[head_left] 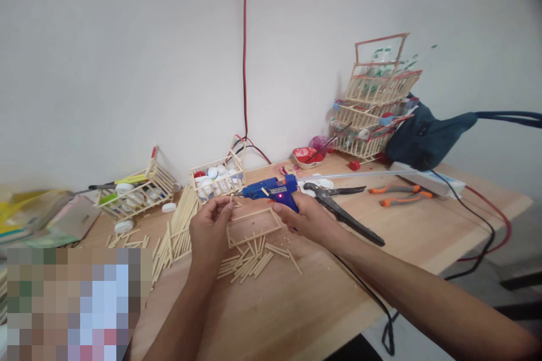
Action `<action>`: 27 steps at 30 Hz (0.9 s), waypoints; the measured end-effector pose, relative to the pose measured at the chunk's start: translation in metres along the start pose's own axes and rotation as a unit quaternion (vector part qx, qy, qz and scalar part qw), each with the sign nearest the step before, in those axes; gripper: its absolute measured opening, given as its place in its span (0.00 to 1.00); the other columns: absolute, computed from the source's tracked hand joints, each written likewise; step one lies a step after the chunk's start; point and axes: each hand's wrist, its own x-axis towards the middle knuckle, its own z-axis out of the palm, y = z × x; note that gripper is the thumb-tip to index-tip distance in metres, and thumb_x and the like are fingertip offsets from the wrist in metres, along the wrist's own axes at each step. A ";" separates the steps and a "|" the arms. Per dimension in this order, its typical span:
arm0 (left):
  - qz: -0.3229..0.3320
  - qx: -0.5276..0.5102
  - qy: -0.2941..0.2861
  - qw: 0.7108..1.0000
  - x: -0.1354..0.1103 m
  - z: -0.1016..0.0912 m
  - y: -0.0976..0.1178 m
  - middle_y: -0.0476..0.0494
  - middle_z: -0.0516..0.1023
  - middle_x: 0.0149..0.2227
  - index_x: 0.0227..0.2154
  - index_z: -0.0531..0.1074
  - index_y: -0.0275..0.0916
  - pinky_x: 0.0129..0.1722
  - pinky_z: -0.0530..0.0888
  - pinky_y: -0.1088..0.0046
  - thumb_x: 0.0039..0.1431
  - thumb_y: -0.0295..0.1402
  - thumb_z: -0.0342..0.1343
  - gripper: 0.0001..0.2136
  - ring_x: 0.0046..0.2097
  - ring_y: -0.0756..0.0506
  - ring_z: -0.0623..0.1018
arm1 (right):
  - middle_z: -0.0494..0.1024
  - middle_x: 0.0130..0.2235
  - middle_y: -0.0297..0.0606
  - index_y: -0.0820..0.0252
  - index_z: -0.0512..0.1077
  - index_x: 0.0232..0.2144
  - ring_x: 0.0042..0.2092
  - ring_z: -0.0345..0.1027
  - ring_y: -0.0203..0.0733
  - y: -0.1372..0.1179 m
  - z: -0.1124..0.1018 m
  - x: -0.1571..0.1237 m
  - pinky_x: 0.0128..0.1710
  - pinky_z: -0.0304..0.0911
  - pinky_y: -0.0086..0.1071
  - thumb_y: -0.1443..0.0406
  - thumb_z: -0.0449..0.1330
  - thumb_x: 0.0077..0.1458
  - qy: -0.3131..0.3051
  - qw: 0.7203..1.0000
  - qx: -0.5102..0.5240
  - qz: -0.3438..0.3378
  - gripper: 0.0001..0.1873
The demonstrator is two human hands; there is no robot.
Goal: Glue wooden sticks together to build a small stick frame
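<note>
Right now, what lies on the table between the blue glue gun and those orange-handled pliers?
In the head view, black-handled shears lie between the glue gun and the orange-handled pliers, with some white pieces by their jaws.

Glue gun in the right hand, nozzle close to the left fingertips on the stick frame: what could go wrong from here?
1. The glue gun nozzle points at the left hand, which pinches the stick frame; hot glue could likely burn those fingers.
2. Loose sticks lie right under the frame, so a drip might bond them to it.
3. The gun's black cord trails off the table edge under the right hand; a snag could jerk the gun.
</note>
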 end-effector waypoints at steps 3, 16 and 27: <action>-0.001 0.002 -0.001 1.000 -0.001 0.000 0.000 0.50 0.77 0.26 0.35 0.77 0.38 0.31 0.69 0.76 0.52 0.42 0.59 0.13 0.28 0.50 0.73 | 0.65 0.20 0.31 0.60 0.66 0.28 0.25 0.62 0.36 -0.001 0.000 0.000 0.27 0.58 0.28 0.52 0.53 0.59 -0.005 1.000 -0.003 -0.004 0.18; 0.000 0.022 -0.002 1.000 -0.001 0.000 0.002 0.51 0.76 0.24 0.34 0.77 0.39 0.30 0.68 0.76 0.52 0.42 0.59 0.13 0.27 0.50 0.72 | 0.62 0.19 0.29 0.60 0.66 0.29 0.23 0.60 0.34 0.001 0.000 0.000 0.24 0.57 0.27 0.52 0.53 0.59 -0.005 1.000 0.013 0.000 0.17; -0.005 0.011 -0.005 1.000 -0.001 0.000 0.000 0.51 0.75 0.24 0.34 0.77 0.39 0.30 0.68 0.76 0.52 0.43 0.59 0.13 0.27 0.50 0.72 | 0.62 0.19 0.29 0.59 0.63 0.27 0.24 0.60 0.34 0.002 0.001 0.000 0.25 0.57 0.28 0.52 0.53 0.59 0.000 1.000 0.009 0.005 0.18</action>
